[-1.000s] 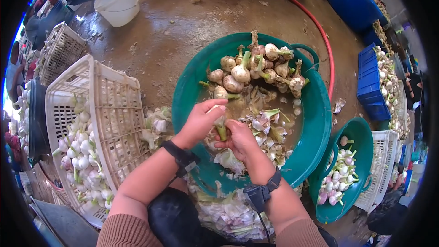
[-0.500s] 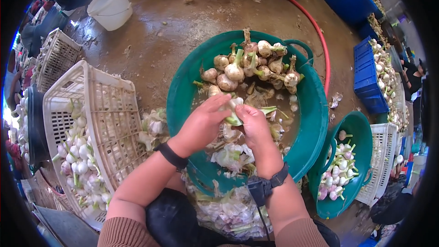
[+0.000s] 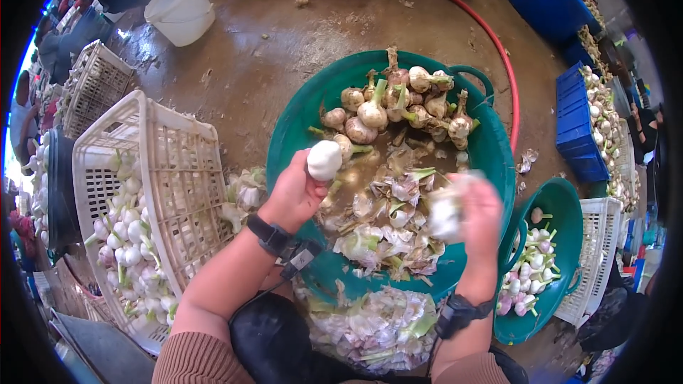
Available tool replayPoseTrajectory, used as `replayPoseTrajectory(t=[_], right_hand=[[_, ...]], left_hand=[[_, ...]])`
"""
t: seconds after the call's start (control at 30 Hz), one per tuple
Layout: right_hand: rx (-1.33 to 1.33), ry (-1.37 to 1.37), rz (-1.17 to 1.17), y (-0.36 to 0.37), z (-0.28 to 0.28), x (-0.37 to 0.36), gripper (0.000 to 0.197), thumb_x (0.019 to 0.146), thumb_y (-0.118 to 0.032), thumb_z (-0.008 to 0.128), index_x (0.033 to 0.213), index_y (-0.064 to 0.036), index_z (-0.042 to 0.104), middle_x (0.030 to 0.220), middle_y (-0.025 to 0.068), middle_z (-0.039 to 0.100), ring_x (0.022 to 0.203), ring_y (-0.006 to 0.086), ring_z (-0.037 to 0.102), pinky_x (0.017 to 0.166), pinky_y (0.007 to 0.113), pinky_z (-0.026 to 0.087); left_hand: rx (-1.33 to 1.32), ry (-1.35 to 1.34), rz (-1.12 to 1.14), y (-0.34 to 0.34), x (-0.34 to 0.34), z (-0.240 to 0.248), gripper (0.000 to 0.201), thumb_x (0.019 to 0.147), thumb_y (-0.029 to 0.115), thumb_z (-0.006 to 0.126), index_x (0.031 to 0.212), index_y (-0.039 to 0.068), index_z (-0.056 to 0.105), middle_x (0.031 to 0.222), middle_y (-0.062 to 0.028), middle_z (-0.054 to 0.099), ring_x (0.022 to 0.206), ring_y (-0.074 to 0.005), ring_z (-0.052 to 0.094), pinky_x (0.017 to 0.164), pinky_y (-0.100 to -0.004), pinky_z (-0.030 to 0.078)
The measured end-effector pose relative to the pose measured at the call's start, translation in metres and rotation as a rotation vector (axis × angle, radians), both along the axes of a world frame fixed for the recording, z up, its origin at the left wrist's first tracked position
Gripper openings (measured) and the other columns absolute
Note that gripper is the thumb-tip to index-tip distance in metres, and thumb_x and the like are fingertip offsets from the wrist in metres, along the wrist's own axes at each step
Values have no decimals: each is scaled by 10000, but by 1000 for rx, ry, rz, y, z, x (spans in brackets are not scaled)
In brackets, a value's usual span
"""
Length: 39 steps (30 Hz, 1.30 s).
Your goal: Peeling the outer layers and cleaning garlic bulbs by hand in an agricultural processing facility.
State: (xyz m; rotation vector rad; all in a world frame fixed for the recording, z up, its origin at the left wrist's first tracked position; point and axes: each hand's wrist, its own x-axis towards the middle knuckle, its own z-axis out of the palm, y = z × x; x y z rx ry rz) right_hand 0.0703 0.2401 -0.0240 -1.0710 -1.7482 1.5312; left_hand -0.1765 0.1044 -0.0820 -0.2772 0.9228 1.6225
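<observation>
My left hand (image 3: 293, 188) is closed round the base of a clean white garlic bulb (image 3: 324, 160), held up over the left side of a green tub (image 3: 477, 242). Over the tub's right side, my right hand (image 3: 482, 210) is smeared by motion. Its fingers are closed on whitish garlic peel (image 3: 446, 213), also blurred. Unpeeled, soil-stained garlic bulbs (image 3: 361, 130) with stems lie heaped at the tub's far end. Loose garlic skins (image 3: 377, 245) cover the near part of the tub, some of them in brown water.
White crate (image 3: 181, 171) with peeled garlic stands left; a smaller green tub (image 3: 537, 320) with trimmed bulbs stands right. A pile of skins (image 3: 377, 331) lies at my knees. A red hose (image 3: 491, 35), white bucket (image 3: 181, 14) and blue crate (image 3: 576, 124) are farther out.
My hands have parted from the bulb they held together. The left has lifted the white bulb up and left; the right has swung right with the peel.
</observation>
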Motion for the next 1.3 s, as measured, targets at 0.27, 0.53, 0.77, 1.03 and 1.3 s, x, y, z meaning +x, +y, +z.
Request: replayPoseTrajectory(t=[0.27,0.53,0.77,1.03,1.3], right_hand=[[-1239,943,233,-27,-16,-73,505,886,-500,382,1136,-82,515,975,184,574,774,315,584,562,417,495],[243,-371,680,-33,-90,-125,245,864,-196,468,1023,-57,593,1002,109,603,918,264,584,784,390,445],[793,-928,1062,-58,-156,-127,274,890,-258,411,958,-65,594,839,142,628,846,310,591,737,407,445],[205,-415,569,-58,-55,-96,286,881,-271,417,841,-20,549,730,210,584,705,390,564,635,469,442],[-454,-222,432,-53,-73,-90,252,857,-213,453,810,1,578,631,137,590,569,239,592,512,363,473]], left_hand=[[141,810,-224,11,18,44,365,961,356,310,1095,48,454,898,-45,535,673,-86,493,606,-203,408],[-227,557,60,10,2,29,288,922,360,422,947,90,520,825,-4,547,651,-84,488,577,-216,395],[-323,948,-114,1,-3,10,262,868,337,539,946,86,539,830,-9,553,725,-97,517,614,-233,424],[-208,1009,-555,1,14,9,447,823,421,562,770,-21,589,650,-90,575,631,-124,518,609,-299,440],[-136,673,-630,5,15,22,278,848,281,539,916,15,581,757,29,552,673,-51,479,610,-230,408]])
